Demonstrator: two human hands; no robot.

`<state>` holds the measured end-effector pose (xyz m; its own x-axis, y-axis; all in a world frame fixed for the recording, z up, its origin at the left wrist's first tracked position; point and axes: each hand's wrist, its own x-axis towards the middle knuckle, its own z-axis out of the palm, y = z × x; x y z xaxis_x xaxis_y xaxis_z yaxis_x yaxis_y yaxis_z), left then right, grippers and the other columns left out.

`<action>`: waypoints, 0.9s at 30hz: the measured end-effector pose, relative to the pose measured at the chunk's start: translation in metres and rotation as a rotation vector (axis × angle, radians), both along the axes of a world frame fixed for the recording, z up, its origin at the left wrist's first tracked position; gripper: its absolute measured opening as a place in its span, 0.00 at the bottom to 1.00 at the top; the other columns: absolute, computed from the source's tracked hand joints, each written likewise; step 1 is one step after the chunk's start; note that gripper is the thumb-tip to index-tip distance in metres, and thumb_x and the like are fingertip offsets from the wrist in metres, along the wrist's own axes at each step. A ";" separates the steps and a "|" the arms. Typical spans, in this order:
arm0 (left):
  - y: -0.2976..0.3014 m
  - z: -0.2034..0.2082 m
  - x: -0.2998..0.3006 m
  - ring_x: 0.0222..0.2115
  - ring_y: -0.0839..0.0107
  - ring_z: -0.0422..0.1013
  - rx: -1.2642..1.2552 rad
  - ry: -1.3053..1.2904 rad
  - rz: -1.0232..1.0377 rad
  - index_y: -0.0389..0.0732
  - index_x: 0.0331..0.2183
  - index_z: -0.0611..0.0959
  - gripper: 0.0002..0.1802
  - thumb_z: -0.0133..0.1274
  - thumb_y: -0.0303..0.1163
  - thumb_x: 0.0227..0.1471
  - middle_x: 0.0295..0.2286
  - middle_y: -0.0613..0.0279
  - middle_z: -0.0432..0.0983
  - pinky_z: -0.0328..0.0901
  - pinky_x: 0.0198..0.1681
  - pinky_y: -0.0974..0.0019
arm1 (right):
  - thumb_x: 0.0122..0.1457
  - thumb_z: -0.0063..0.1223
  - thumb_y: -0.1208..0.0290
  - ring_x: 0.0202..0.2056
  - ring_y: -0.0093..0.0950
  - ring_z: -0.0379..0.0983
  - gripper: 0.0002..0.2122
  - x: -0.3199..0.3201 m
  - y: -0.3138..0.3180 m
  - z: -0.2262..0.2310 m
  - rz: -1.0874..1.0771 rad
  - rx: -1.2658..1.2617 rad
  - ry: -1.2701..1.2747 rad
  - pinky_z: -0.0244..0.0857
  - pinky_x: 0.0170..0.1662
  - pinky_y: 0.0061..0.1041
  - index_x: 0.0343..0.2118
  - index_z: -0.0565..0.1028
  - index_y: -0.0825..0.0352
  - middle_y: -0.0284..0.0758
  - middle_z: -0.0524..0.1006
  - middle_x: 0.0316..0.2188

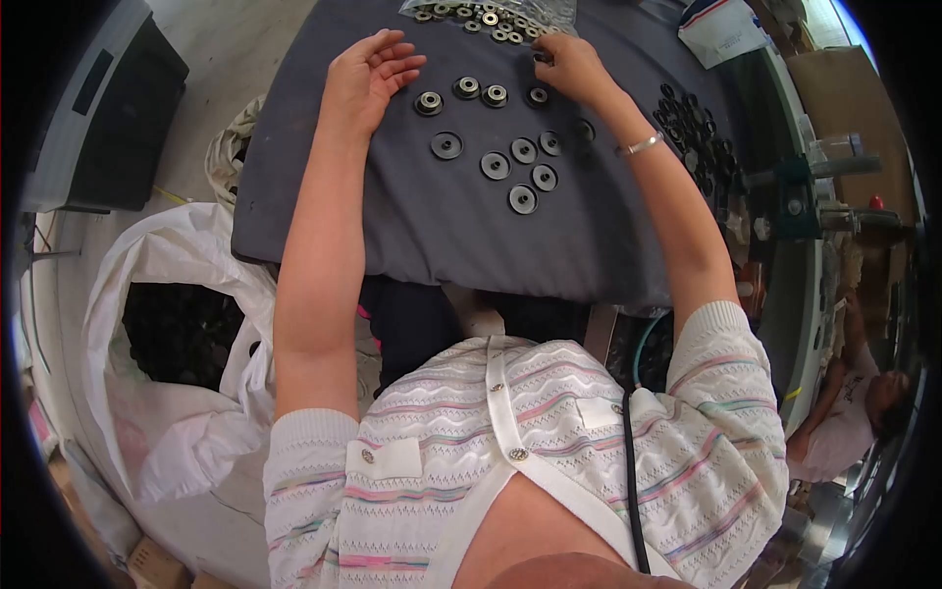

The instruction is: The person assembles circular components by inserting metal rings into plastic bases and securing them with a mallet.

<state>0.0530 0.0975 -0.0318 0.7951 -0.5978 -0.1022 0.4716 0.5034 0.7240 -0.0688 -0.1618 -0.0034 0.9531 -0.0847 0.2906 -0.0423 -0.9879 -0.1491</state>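
My left hand (368,80) hovers at the left of the grey cloth-covered table (324,206), palm turned inward and fingers apart, holding nothing. Just right of it, metal ring-shaped bearings sit on black round discs, one of them a stacked pair (429,102). My right hand (571,67) is closed in a pinch beside a clear plastic bag (559,14) with many loose metal bearings (490,19). Whatever its fingertips hold is mostly hidden; a small dark spot shows there. Below my hands lie several black discs (496,165) with small centre stubs and no bearing on them.
Many black parts (687,128) are heaped at the table's right side, near a green metal fixture (793,198). On the floor at left stand an open white sack (177,231) of black pieces and a grey bin (108,108). Another person (849,407) is at far right.
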 end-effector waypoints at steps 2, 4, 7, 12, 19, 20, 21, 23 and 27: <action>0.000 0.002 0.003 0.32 0.57 0.74 0.007 0.000 0.012 0.28 0.37 0.75 0.16 0.49 0.33 0.52 0.30 0.49 0.73 0.69 0.34 0.62 | 0.44 0.51 0.76 0.31 0.38 0.72 0.11 -0.012 0.037 0.020 0.083 0.150 0.014 0.66 0.36 0.31 0.34 0.75 0.69 0.41 0.74 0.28; 0.000 0.002 0.001 0.32 0.57 0.74 0.006 -0.033 0.003 0.29 0.37 0.75 0.15 0.49 0.33 0.52 0.30 0.49 0.73 0.69 0.34 0.62 | 0.45 0.52 0.80 0.28 0.34 0.72 0.11 -0.029 0.082 0.031 0.243 0.344 0.052 0.67 0.32 0.25 0.34 0.75 0.70 0.39 0.72 0.28; 0.003 -0.002 0.005 0.32 0.57 0.74 0.010 -0.023 -0.003 0.29 0.36 0.76 0.15 0.49 0.32 0.52 0.30 0.49 0.73 0.69 0.34 0.63 | 0.46 0.53 0.79 0.28 0.34 0.71 0.10 -0.037 0.124 0.026 0.432 0.298 0.151 0.66 0.31 0.26 0.34 0.75 0.70 0.38 0.71 0.28; -0.001 -0.001 0.002 0.32 0.57 0.74 0.004 -0.017 -0.008 0.29 0.36 0.75 0.15 0.49 0.32 0.52 0.30 0.49 0.73 0.69 0.34 0.63 | 0.46 0.53 0.78 0.29 0.36 0.71 0.10 -0.038 0.133 0.015 0.395 0.243 0.164 0.66 0.33 0.31 0.35 0.75 0.70 0.39 0.71 0.27; 0.000 -0.002 0.005 0.34 0.57 0.74 0.057 -0.052 -0.019 0.30 0.39 0.75 0.15 0.48 0.33 0.53 0.32 0.50 0.74 0.69 0.37 0.62 | 0.45 0.53 0.76 0.31 0.39 0.72 0.06 -0.032 0.138 0.013 0.418 0.146 0.178 0.67 0.35 0.34 0.27 0.74 0.70 0.40 0.71 0.26; 0.000 -0.003 0.007 0.34 0.57 0.74 0.059 -0.049 -0.018 0.30 0.39 0.75 0.15 0.48 0.33 0.53 0.32 0.50 0.74 0.69 0.37 0.62 | 0.45 0.53 0.75 0.31 0.39 0.72 0.06 -0.031 0.138 0.011 0.409 0.135 0.177 0.67 0.35 0.34 0.27 0.74 0.70 0.41 0.71 0.26; 0.001 -0.005 0.010 0.34 0.57 0.74 0.053 -0.042 -0.032 0.30 0.39 0.75 0.15 0.48 0.33 0.53 0.32 0.50 0.74 0.69 0.37 0.62 | 0.46 0.53 0.75 0.30 0.39 0.72 0.05 -0.031 0.139 0.010 0.401 0.125 0.176 0.67 0.35 0.35 0.27 0.74 0.70 0.41 0.71 0.27; -0.001 -0.006 0.012 0.34 0.57 0.74 0.044 -0.035 -0.048 0.30 0.39 0.75 0.16 0.48 0.33 0.53 0.32 0.50 0.74 0.69 0.37 0.62 | 0.46 0.53 0.75 0.31 0.39 0.72 0.05 -0.031 0.139 0.012 0.392 0.119 0.189 0.67 0.35 0.35 0.26 0.74 0.70 0.41 0.71 0.27; -0.002 -0.002 0.003 0.34 0.57 0.74 0.049 -0.059 -0.040 0.29 0.38 0.75 0.15 0.49 0.32 0.52 0.31 0.50 0.74 0.69 0.37 0.63 | 0.47 0.56 0.75 0.31 0.39 0.71 0.09 -0.029 0.141 0.014 0.370 0.065 0.234 0.66 0.34 0.33 0.33 0.75 0.70 0.39 0.70 0.28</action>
